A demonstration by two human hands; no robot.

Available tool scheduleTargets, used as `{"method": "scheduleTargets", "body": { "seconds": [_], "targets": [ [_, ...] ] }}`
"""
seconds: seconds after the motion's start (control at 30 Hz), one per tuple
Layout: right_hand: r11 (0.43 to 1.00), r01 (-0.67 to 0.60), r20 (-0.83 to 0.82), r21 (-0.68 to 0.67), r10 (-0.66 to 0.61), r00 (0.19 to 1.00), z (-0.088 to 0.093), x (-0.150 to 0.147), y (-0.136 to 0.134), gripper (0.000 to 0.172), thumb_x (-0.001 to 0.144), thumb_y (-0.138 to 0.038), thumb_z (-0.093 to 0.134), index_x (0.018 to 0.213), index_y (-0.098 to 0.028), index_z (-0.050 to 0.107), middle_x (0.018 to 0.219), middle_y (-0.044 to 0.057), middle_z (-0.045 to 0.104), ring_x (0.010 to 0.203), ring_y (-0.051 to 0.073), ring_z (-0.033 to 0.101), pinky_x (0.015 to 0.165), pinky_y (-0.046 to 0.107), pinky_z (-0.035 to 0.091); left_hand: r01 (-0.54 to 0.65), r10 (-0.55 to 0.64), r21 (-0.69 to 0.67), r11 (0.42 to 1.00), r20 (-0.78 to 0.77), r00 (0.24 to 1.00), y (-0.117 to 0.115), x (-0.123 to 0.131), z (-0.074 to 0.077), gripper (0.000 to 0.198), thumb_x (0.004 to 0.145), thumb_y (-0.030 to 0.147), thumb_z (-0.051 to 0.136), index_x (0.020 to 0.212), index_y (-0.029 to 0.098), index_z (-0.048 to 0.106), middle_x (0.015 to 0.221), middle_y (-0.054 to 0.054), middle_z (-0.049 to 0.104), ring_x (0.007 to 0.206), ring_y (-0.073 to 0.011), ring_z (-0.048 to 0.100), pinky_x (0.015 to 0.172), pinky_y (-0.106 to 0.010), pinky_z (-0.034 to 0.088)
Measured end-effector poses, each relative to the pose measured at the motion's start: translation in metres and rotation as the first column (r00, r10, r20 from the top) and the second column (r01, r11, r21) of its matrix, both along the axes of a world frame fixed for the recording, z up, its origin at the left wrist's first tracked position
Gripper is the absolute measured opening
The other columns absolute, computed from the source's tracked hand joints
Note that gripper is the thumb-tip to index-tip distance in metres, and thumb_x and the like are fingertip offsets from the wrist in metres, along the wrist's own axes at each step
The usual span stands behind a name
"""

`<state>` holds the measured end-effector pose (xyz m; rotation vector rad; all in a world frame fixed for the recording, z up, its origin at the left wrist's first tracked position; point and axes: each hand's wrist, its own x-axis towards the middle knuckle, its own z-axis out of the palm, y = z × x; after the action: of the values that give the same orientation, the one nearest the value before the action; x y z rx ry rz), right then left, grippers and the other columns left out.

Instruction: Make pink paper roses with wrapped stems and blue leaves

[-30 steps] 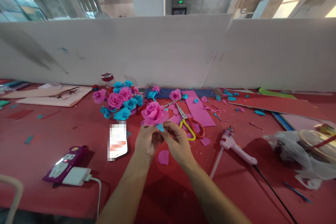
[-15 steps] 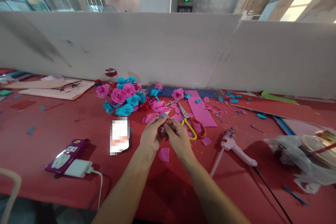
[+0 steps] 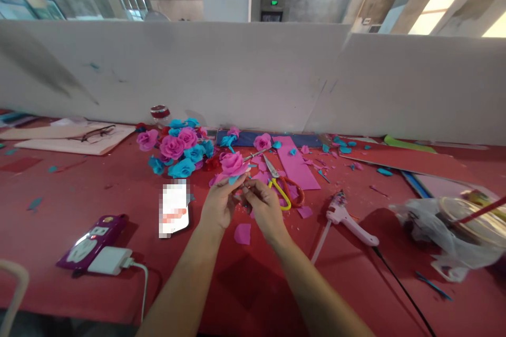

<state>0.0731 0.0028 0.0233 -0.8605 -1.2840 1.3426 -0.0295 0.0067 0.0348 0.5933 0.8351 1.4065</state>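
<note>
A pink paper rose [image 3: 233,163] with a bit of blue paper under its petals rises just beyond my fingertips. My left hand [image 3: 219,204] is closed and pinches it at the blue base. Close beside, my right hand [image 3: 264,204] has its fingers pressed together below the rose; what lies between them is hidden. Scissors [image 3: 285,196] with one yellow and one red handle rest to the right of my hands, blades pointing away. A loose pink petal [image 3: 242,234] lies on the red table between my wrists.
Blue and pink paper roses [image 3: 182,146] stand bunched at the back left. A phone [image 3: 174,210], a purple power strip [image 3: 93,239] and a white charger [image 3: 110,261] are on the left. At right lie a glue gun [image 3: 350,221] and a plastic bag [image 3: 427,226] around a container.
The pink rose at my fingertips has tilted up, showing more petals and its blue base. My hands stay close together. The whole view has shifted slightly.
</note>
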Motion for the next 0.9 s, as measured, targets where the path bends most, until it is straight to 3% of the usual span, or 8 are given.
{"method": "scheduleTargets", "body": {
  "seconds": [0.17,0.3,0.43,0.63,0.77,0.9],
  "targets": [
    [0.999,-0.037,-0.033,-0.030,0.036,0.999,0.002,-0.001,-0.001,0.009,0.079,-0.026,0.053,0.075,-0.018,0.056,0.052,-0.005,0.049,0.043,0.008,0.043,0.042,0.020,0.034,0.043,-0.043,-0.006,0.999,-0.009,0.999,0.000,-0.002,0.001,0.022,0.059,0.025,0.077,0.077,0.013,0.071,0.061,-0.001,0.063,0.041,-0.0082,0.049,0.037,-0.022,0.040],
    [0.999,-0.043,-0.021,-0.021,0.042,0.999,-0.001,-0.003,0.000,0.010,0.080,-0.029,0.053,0.078,-0.019,0.056,0.051,-0.006,0.048,0.041,0.009,0.043,0.041,0.021,0.036,0.007,-0.007,-0.050,0.999,-0.005,1.000,0.002,-0.003,0.002,0.020,0.053,0.025,0.079,0.065,0.014,0.067,0.052,0.003,0.057,0.037,-0.0076,0.046,0.033,-0.022,0.038],
    [0.999,-0.030,0.023,0.032,0.029,0.999,-0.002,-0.004,-0.001,0.010,0.081,-0.029,0.052,0.081,-0.019,0.056,0.052,-0.006,0.048,0.042,0.008,0.045,0.043,0.021,0.038,0.012,-0.012,-0.087,0.996,0.010,1.000,0.003,-0.004,0.001,0.022,0.052,0.024,0.077,0.068,0.014,0.067,0.053,0.003,0.057,0.035,-0.0076,0.045,0.032,-0.021,0.036],
    [0.998,-0.044,-0.011,0.049,0.044,0.999,0.001,-0.004,-0.004,0.011,0.081,-0.031,0.053,0.078,-0.020,0.054,0.056,-0.005,0.050,0.047,0.010,0.047,0.047,0.022,0.042,-0.002,0.001,-0.033,0.999,-0.005,1.000,0.000,-0.006,0.000,0.020,0.049,0.022,0.076,0.058,0.015,0.059,0.045,0.004,0.052,0.034,-0.0071,0.043,0.034,-0.021,0.036],
    [0.974,-0.011,0.034,0.226,0.003,0.999,0.011,0.000,-0.009,0.009,0.081,-0.023,0.051,0.075,-0.020,0.058,0.064,-0.002,0.056,0.058,0.012,0.053,0.058,0.024,0.045,-0.084,0.085,0.060,0.995,-0.014,0.996,-0.007,-0.006,0.013,0.022,0.049,0.020,0.077,0.062,0.018,0.060,0.052,0.002,0.057,0.053,-0.0130,0.057,0.045,-0.022,0.043],
    [0.890,0.104,0.120,0.443,-0.174,0.977,0.020,0.006,-0.016,0.015,0.081,-0.013,0.049,0.077,-0.021,0.062,0.070,0.000,0.063,0.065,0.013,0.056,0.064,0.026,0.044,-0.220,0.221,0.066,0.973,-0.009,0.975,-0.016,-0.002,0.028,0.028,0.047,0.026,0.080,0.068,0.022,0.062,0.071,-0.002,0.066,0.084,-0.0219,0.063,0.059,-0.026,0.049]
  ]
}}
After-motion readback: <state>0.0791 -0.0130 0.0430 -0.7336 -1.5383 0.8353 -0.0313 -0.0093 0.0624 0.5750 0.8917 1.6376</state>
